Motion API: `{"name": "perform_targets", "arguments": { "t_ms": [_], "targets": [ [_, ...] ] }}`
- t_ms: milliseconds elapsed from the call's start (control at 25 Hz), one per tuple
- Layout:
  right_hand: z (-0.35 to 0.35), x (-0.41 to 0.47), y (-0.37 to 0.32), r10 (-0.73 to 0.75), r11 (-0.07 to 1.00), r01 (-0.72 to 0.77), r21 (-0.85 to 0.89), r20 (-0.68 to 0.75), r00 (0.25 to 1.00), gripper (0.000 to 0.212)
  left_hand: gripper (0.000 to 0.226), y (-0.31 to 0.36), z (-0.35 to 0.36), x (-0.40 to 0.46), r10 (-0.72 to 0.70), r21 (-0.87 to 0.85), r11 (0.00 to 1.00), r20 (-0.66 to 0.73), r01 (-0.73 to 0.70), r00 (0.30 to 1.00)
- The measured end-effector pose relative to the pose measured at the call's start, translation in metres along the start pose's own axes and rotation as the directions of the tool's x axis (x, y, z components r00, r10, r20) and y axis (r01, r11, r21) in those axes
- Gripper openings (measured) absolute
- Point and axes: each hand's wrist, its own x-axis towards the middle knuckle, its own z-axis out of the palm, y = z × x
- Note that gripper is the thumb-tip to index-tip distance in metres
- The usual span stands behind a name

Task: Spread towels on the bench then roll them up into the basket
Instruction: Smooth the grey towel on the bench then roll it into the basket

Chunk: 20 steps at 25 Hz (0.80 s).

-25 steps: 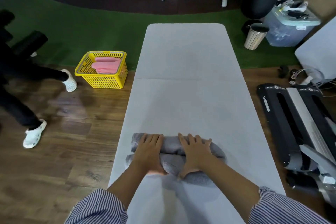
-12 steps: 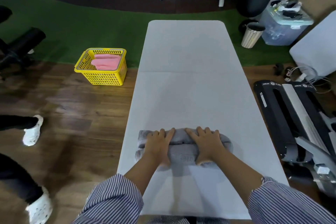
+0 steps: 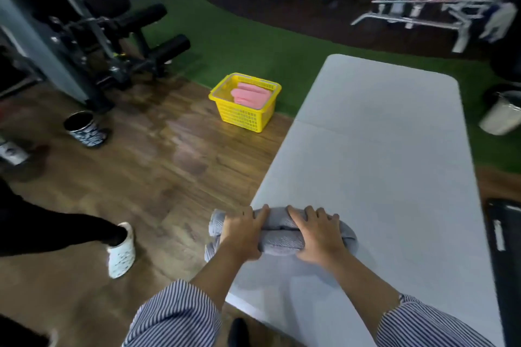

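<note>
A grey towel (image 3: 282, 236), rolled into a thick bundle, lies across the near left part of the pale grey bench (image 3: 375, 155), its left end poking out past the bench edge over the wooden floor (image 3: 158, 177). No writing or label shows on it. The left hand (image 3: 242, 234) grips the roll near its left end, fingers (image 3: 260, 215) curled over the top and thumb tucked low at the front. The right hand (image 3: 317, 234) presses on the right part, fingers spread flat over the top and closed on nothing; whether its thumb hooks under the roll cannot be told. The two hands sit side by side, nearly touching at the index fingers. Both forearms come from striped sleeves (image 3: 174, 315) cut off at the bottom edge.

To the left on the floor stands a yellow basket (image 3: 245, 114) with a pink towel (image 3: 251, 96) inside, well apart from the roll. Farther left are a patterned cup-shaped bin (image 3: 83, 128), another person's dark trouser leg and white shoe (image 3: 121, 251), and a black gym machine (image 3: 93, 28) with a red label too blurred to read. A pale bin (image 3: 501, 117) is cut off at the right edge.
</note>
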Motion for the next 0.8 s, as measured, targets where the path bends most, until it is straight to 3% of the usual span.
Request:
{"name": "perform_targets", "arguments": {
  "t_ms": [200,320,400,520,680,800],
  "targets": [
    [-0.021,0.064,-0.09,-0.159,0.987,0.158,-0.031,-0.03,0.987,0.101,0.103,-0.105,0.012,-0.026,-0.212,-0.051,0.976,-0.01,0.211,0.977],
    [-0.023,0.114,-0.149,-0.177,0.984,0.177,-0.022,0.005,0.984,0.107,0.101,-0.173,0.024,-0.027,-0.25,-0.085,0.966,-0.072,0.244,0.965],
    [-0.028,0.154,-0.195,-0.247,0.967,0.251,-0.049,0.08,0.966,0.107,0.098,-0.23,0.032,-0.024,-0.27,-0.089,0.96,-0.035,0.266,0.962],
    [-0.036,0.214,-0.259,-0.353,0.935,0.353,-0.036,0.008,0.936,0.1,0.094,-0.313,0.039,-0.018,-0.3,-0.085,0.951,-0.023,0.297,0.954],
    [-0.051,0.274,-0.316,-0.26,0.966,0.26,-0.008,0.042,0.965,0.102,0.086,-0.405,0.032,0.014,-0.301,-0.071,0.952,-0.022,0.299,0.953],
    [-0.049,0.315,-0.316,-0.205,0.977,0.204,0.055,0.011,0.979,0.1,0.084,-0.435,0.026,0.062,-0.23,-0.081,0.97,0.006,0.23,0.973]
  ]
}}
